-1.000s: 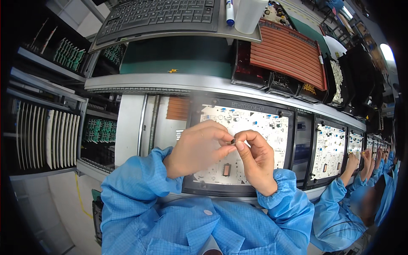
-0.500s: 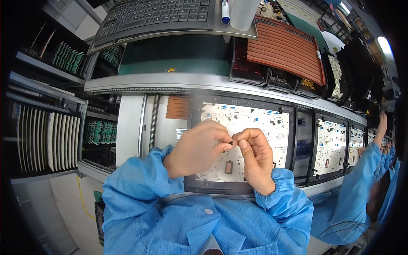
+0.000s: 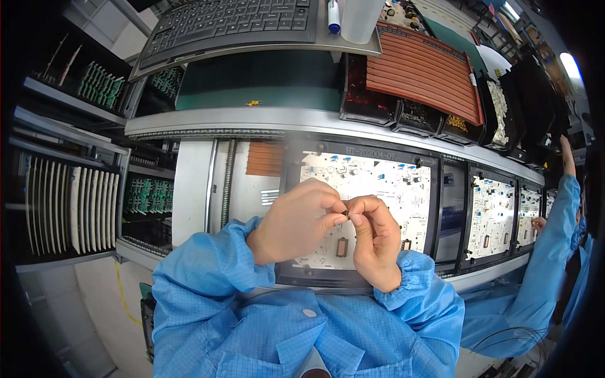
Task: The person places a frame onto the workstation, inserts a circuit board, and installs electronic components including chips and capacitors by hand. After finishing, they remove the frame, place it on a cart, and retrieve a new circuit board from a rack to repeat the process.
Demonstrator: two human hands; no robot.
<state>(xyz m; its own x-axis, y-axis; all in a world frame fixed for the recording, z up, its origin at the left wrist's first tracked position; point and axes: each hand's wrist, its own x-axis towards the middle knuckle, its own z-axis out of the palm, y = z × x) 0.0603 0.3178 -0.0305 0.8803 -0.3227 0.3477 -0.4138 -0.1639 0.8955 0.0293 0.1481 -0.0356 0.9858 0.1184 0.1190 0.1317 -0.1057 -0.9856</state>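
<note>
My left hand (image 3: pixel 296 222) and my right hand (image 3: pixel 376 238) meet fingertip to fingertip over a white circuit board (image 3: pixel 403 198). Between the pinched fingers of both is a small dark electronic component (image 3: pixel 345 214); its exact kind is too small to tell. The board lies in a black frame (image 3: pixel 435 208) and carries blue, black and other small parts, with a brown rectangular part (image 3: pixel 341 247) near its lower side. My hands and sleeves hide the board's left and lower middle.
Beyond the rail (image 3: pixel 233 121) stand black parts bins (image 3: pixel 413 120) under a reddish-brown slotted panel (image 3: pixel 422 75). A keyboard (image 3: pixel 233 25) rests on a shelf. More framed boards (image 3: pixel 490 217) continue rightward, where a co-worker's blue sleeve (image 3: pixel 535 271) reaches in. Racks (image 3: pixel 69 208) hold boards at left.
My right hand has shifted slightly left and its fingers have closed in nearer the left ones. The framed boards have slid slightly right. The co-worker's raised arm has moved toward the bins.
</note>
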